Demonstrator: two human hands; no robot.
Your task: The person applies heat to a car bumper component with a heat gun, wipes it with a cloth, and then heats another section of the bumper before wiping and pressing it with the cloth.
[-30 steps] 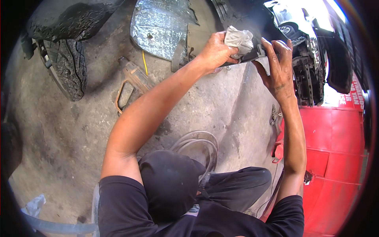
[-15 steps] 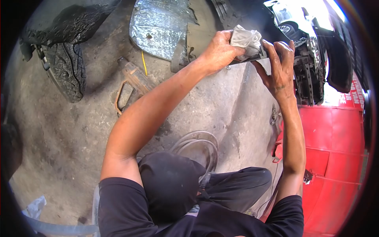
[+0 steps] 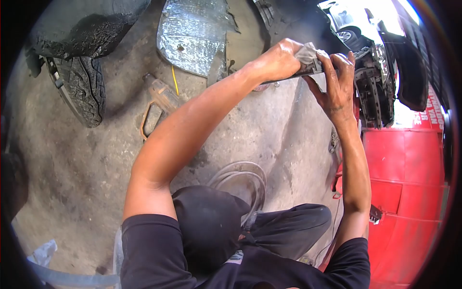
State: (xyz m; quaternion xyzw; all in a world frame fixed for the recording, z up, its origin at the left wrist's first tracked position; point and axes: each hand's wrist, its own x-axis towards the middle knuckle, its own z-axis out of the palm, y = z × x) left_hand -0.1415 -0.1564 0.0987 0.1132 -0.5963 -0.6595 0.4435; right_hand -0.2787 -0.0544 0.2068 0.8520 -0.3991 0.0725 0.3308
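A crumpled pale grey rag [image 3: 307, 52] is bunched in my left hand [image 3: 281, 60], whose fingers are closed around it. The rag presses against a dark, thin-edged part [image 3: 299, 75], mostly covered by the hands and the cloth, so its kind does not show. On the right end of that part, my right hand [image 3: 339, 84] grips with thumb below and fingers above. Both arms stretch forward, away from my bent knees.
A silver foil-faced panel [image 3: 192, 36] lies ahead on the concrete floor [image 3: 240, 125]. A dirty tool with a looped handle [image 3: 161, 98] is left of centre, a coiled hose [image 3: 255, 176] near my knees. Dark vehicle parts [image 3: 378, 96] and a red panel [image 3: 402, 178] stand right.
My left hand has slid slightly right and turned into a tighter fist over the rag, so less cloth shows. My right hand keeps its grip, shifted slightly left.
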